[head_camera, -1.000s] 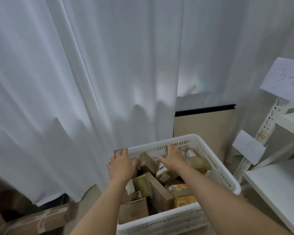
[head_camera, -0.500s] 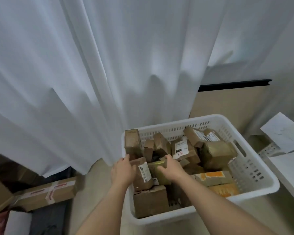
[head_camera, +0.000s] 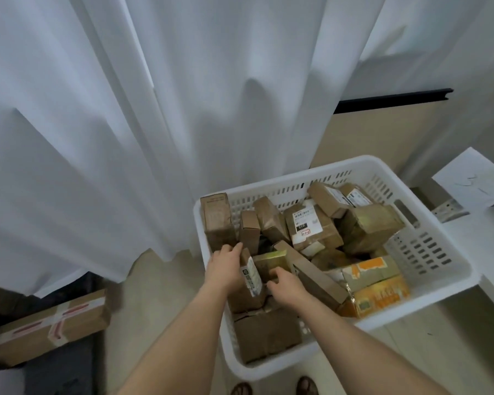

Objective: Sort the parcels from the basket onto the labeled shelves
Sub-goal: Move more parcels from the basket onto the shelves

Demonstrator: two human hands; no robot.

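A white slatted basket (head_camera: 428, 252) sits on the pale floor in front of a white curtain (head_camera: 154, 109), crowded with brown cardboard parcels lying at all angles. The person leans over it with both bare forearms reaching down into its near left part. The left hand (head_camera: 224, 266) lies against the left side of a brown parcel with a white label (head_camera: 250, 276), the fingers stretched forward along the cardboard; whether the thumb wraps round it cannot be told. The right hand (head_camera: 283, 283) curls its fingers over the near edge of a small yellowish-green box (head_camera: 271, 262) just to the right of that parcel, gripping it. A long flat brown box (head_camera: 314, 273) leans beside the right wrist, and two orange printed cartons (head_camera: 377, 283) lie against the basket's near right wall. A taller parcel (head_camera: 217, 220) stands upright in the far left corner, and a parcel with a large white shipping label (head_camera: 308, 223) rests near the middle. To the right, a white shelf (head_camera: 485, 240) edge carries a paper label (head_camera: 474, 178) with handwriting too faint to read. On the floor at the left lies a long taped cardboard box (head_camera: 46, 329).
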